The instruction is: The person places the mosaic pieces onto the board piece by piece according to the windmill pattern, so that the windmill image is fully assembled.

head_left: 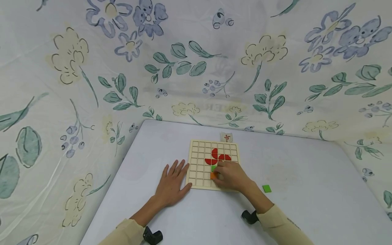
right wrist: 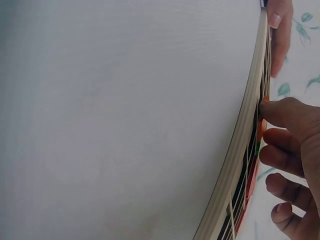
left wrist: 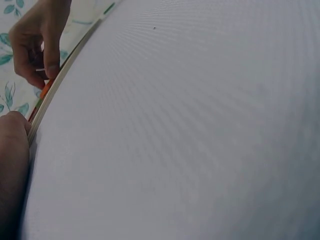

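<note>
A square wooden grid board (head_left: 198, 163) lies on the white table. Red quarter-round pieces (head_left: 215, 153) sit in its cells, with a green square tile (head_left: 213, 168) below them. My right hand (head_left: 231, 175) is over the board's lower right part, pinching an orange tile (head_left: 212, 176) between thumb and fingertips. In the left wrist view, the orange tile (left wrist: 46, 89) shows at those fingertips, at the board's surface. Fingers spread, my left hand (head_left: 173, 185) rests flat on the table beside the board's left edge, its thumb by the lower left corner.
A loose green tile (head_left: 266, 188) lies on the table right of the board. A small card with a red pattern (head_left: 226, 137) is behind the board's far edge. Flowered cloth (head_left: 190, 85) hangs behind and at the left of the table (head_left: 147, 146).
</note>
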The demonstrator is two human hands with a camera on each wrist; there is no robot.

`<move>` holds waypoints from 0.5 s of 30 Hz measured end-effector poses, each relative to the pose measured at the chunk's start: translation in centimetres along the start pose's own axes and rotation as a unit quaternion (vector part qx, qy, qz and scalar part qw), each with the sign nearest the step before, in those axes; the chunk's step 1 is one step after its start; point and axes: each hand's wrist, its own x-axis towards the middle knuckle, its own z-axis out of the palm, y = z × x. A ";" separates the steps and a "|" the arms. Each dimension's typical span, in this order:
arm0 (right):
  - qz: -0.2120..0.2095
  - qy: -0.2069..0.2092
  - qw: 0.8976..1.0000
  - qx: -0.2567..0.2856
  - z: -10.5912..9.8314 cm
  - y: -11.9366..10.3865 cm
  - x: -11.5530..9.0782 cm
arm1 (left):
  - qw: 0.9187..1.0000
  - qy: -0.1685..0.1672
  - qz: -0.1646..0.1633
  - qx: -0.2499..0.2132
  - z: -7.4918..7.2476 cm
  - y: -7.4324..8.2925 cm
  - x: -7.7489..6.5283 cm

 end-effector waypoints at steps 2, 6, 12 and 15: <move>0.003 -0.007 1.000 -0.001 -0.1 -0.1 0.0 | 1.000 0.002 0.001 0.001 -0.1 0.0 0.0; 0.009 -0.013 1.000 0.014 -0.5 -0.1 0.0 | 1.000 0.005 0.001 -0.001 -0.1 0.0 0.0; 0.045 0.000 0.998 0.032 -0.8 0.4 -0.2 | 1.000 0.002 0.001 0.000 -0.1 0.0 0.0; 0.062 0.012 0.998 0.010 -0.5 0.8 -0.3 | 1.000 -0.005 0.000 0.005 -0.1 0.0 0.0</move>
